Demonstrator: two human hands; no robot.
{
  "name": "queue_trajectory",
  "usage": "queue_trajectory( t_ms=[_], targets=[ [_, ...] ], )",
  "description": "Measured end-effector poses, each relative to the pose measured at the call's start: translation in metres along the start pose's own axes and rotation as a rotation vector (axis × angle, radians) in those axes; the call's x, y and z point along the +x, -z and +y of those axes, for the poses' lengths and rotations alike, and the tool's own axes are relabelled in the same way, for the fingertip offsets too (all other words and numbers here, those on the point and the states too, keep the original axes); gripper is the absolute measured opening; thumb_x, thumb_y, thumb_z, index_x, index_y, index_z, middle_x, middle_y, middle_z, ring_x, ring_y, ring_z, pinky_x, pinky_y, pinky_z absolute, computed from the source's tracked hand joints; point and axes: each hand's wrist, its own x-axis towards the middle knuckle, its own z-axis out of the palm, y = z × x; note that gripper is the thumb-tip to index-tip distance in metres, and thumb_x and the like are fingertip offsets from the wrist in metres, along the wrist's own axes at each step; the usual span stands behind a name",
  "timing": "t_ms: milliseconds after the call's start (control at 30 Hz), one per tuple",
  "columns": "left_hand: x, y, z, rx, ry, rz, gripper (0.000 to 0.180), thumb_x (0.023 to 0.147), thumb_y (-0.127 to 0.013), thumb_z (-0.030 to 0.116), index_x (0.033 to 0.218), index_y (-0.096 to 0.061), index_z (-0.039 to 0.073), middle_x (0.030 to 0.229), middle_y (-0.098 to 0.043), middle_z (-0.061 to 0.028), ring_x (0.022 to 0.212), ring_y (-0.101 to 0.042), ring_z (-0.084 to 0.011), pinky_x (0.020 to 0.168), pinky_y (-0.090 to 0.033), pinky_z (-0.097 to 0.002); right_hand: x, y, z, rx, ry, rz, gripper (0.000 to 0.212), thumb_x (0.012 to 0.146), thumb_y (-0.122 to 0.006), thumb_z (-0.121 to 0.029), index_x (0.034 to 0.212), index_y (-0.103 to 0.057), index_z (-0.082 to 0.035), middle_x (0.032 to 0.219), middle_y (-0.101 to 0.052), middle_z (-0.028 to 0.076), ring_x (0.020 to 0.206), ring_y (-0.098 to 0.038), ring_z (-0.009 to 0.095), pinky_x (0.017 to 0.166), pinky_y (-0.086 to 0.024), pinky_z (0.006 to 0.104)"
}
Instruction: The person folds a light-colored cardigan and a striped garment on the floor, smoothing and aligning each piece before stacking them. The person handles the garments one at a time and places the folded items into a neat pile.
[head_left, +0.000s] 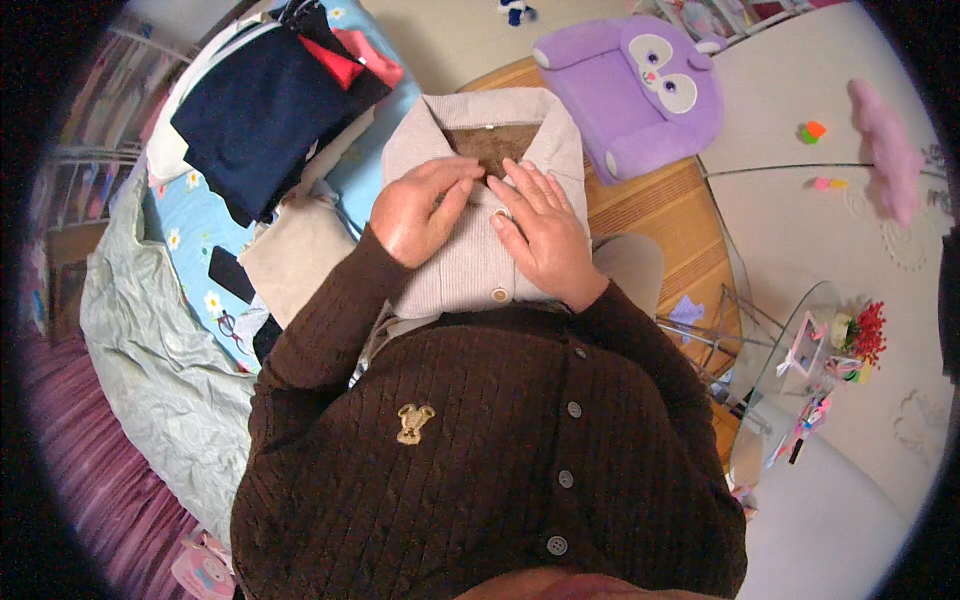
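Observation:
A pale beige ribbed cardigan (455, 265) with a wide collar and round buttons lies folded on my lap, its collar end away from me. Brown fuzzy lining (500, 143) shows inside the neck opening. On the left half of the front rests my left hand (425, 208), fingers stretched toward the middle, near the neckline. My right hand (545, 235) lies flat on the right half beside a button, with its fingers spread. The fingertips of both hands nearly meet just below the neck opening. Neither hand grips anything.
At the left, a bed with a blue flowered sheet (180, 215) bears a dark navy folded garment (250, 115) and a beige folded cloth (295, 255). A purple plush seat (640, 110) stands beyond the wooden floor (650, 215). A glass table (815, 300) with small items is at the right.

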Motion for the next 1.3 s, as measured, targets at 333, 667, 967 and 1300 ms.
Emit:
queue_trajectory(
  t_ms=[333,667,967,1300],
  targets=[
    [0.062,-0.042,-0.058,0.295,0.077,-0.306,0.030,0.090,-0.052,0.024,0.113,-0.064,0.010,0.111,-0.065,-0.0156,0.101,-0.062,-0.0341,0.088,-0.049,-0.0429,0.000,-0.002,0.002,-0.018,0.016,0.039,0.041,0.092,-0.055,-0.029,0.124,-0.056,-0.002,0.136,-0.050,0.018,0.129,-0.043,0.036,0.109,-0.029,0.0469],
    [0.142,-0.026,-0.125,0.294,0.107,-0.432,0.049,0.083,-0.069,0.039,0.119,-0.063,0.007,0.109,-0.067,-0.0170,0.102,-0.064,-0.0310,0.091,-0.048,-0.0386,-0.002,-0.003,0.001,-0.032,0.005,0.035,0.041,0.091,-0.055,-0.028,0.125,-0.056,-0.005,0.137,-0.049,0.016,0.130,-0.042,0.035,0.110,-0.029,0.0469],
    [0.148,-0.020,-0.131,-0.075,0.230,-0.464,0.038,0.089,-0.064,0.040,0.105,-0.068,0.006,0.094,-0.070,-0.0067,0.088,-0.063,-0.0144,0.079,-0.049,-0.0315,-0.002,-0.003,0.001,-0.020,0.017,0.057,0.040,0.090,-0.056,-0.026,0.123,-0.057,-0.004,0.136,-0.050,0.016,0.129,-0.043,0.035,0.109,-0.030,0.0472],
    [0.175,-0.065,-0.128,0.201,0.103,-0.549,0.058,0.086,-0.056,0.060,0.112,-0.067,0.010,0.101,-0.069,-0.0139,0.098,-0.064,-0.0272,0.088,-0.048,-0.0374,-0.001,-0.003,-0.001,-0.030,-0.001,0.040,0.039,0.091,-0.054,-0.024,0.125,-0.056,-0.004,0.136,-0.049,0.016,0.131,-0.041,0.035,0.110,-0.028,0.0474]
  ],
)
